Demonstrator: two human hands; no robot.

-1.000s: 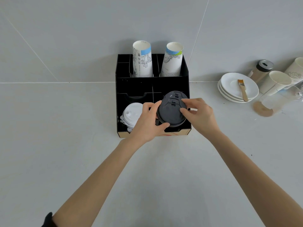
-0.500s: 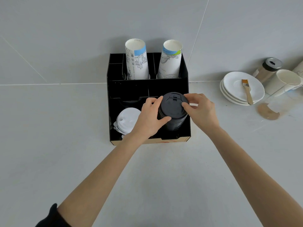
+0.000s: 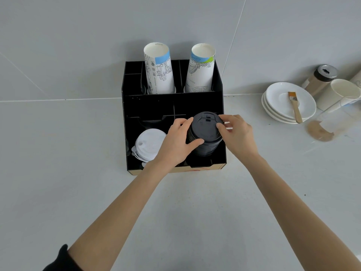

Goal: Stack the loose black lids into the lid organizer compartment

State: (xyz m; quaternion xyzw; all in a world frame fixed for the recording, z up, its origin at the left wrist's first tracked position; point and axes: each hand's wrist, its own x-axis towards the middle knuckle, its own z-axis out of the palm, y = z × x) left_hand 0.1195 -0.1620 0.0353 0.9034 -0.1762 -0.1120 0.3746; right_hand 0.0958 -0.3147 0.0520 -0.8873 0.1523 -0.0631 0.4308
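Hands grip the black lid stack [image 3: 205, 133] from both sides, left hand [image 3: 176, 142], right hand [image 3: 237, 133], fingers closed on it, within the organizer's [image 3: 172, 106] front-right compartment. Lower squarely; seating is probably incomplete.

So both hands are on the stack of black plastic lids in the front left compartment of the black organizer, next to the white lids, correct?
Not quite. In the head view the stack of black plastic lids, held by the left hand and right hand, is in the front right compartment of the black organizer; the white lids fill the front left.
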